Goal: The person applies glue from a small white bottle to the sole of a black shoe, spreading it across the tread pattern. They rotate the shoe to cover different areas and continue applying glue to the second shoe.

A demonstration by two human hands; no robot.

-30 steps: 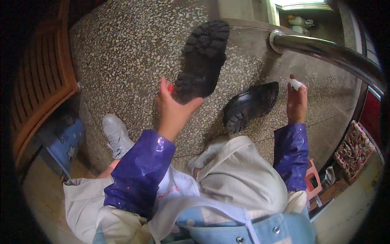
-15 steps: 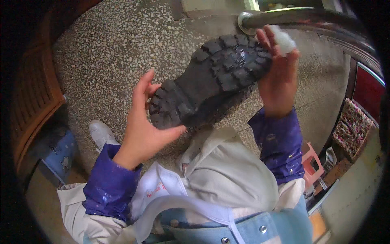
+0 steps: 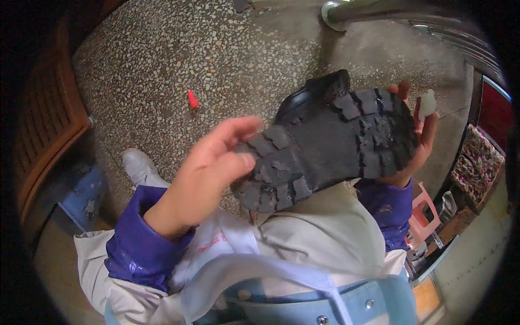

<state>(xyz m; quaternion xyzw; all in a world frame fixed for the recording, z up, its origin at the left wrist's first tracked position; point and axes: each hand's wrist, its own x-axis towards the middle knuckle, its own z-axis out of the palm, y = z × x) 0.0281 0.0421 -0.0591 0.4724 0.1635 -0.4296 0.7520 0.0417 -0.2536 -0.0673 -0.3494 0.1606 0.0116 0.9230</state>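
Observation:
A black shoe (image 3: 330, 146) is held over my lap with its chunky lugged sole turned up toward me. The heel end points left, and some of the shiny upper shows past the sole's far edge. My left hand (image 3: 208, 168) grips the heel, its thumb pressed on the tread. Behind the toe end, my right hand (image 3: 420, 149) supports the shoe, its palm partly hidden by the sole. A small whitish, translucent lump (image 3: 427, 105) sits at the fingers of that hand; I cannot tell what it is.
A small red cone-shaped piece (image 3: 193, 99) lies on the speckled floor (image 3: 157, 70). A brown slatted wooden piece (image 3: 51, 122) stands left, above a blue box-like item (image 3: 84, 200). To the right are a pink stool (image 3: 424, 216), a flowered cushion (image 3: 476, 165) and a metal pipe (image 3: 379, 13).
The shoe has come closer to me and to the right, turning so that some of its upper shows on the far side. The red piece on the floor has come into view.

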